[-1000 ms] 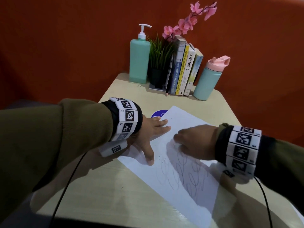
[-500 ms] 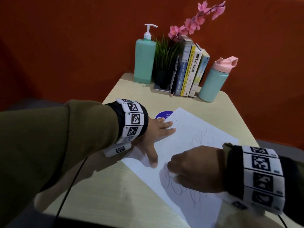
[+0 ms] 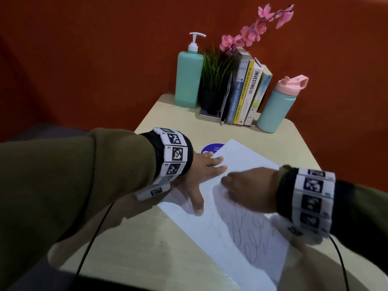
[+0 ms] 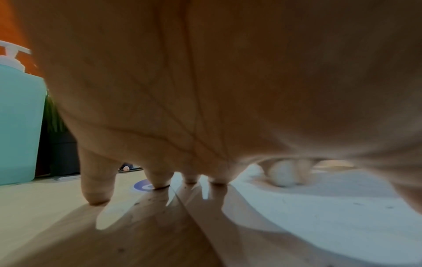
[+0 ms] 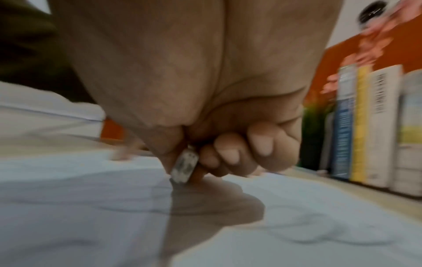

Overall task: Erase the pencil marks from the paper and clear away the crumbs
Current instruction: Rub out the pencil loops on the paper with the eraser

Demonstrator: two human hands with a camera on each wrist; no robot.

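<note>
Mid-frame, the right hand (image 3: 249, 189) pinches a smudged eraser (image 5: 184, 167) onto the paper (image 3: 212, 234). The left hand (image 3: 199, 175), fingers spread flat, pins the sheet. Short, light strokes toward the remaining pencil marks (image 3: 249, 232) should avoid creasing.

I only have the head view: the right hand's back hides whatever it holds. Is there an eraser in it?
Observer: Yes. In the right wrist view the right hand pinches a small white eraser, smudged grey, between thumb and curled fingers.
Operator: Is its tip on the sheet?
Observer: Its lower end meets the paper; that view is motion-blurred.
Operator: Is the left hand flat or up on its fingertips?
Observer: The left wrist view shows the left hand arched, palm raised, with straight fingertips planted on the table and on the sheet's edge.
Operator: Crumbs?
Observer: Small dark specks lie on the paper there; I cannot tell if they are crumbs.
</note>
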